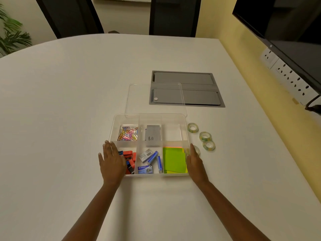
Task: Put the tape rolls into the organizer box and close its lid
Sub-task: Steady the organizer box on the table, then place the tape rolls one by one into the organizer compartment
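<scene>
A clear plastic organizer box (184,134) stands open on the white table, its compartments holding paper clips, staplers, staple boxes and green sticky notes; the far right compartment is bare. Its clear lid (139,100) lies flat just behind it. Three tape rolls (193,127), (205,136), (209,145) lie on the table right of the box, and a further roll (197,150) is partly hidden behind my right hand. My left hand (112,160) rests flat over the box's left edge with fingers spread. My right hand (194,160) lies against the box's right wall, holding nothing.
A grey cable hatch (199,80) is set into the table behind the lid. A wall with sockets (288,75) and a dark screen (286,23) runs along the right. Two dark chairs (173,16) stand at the far edge, a plant (10,35) at far left.
</scene>
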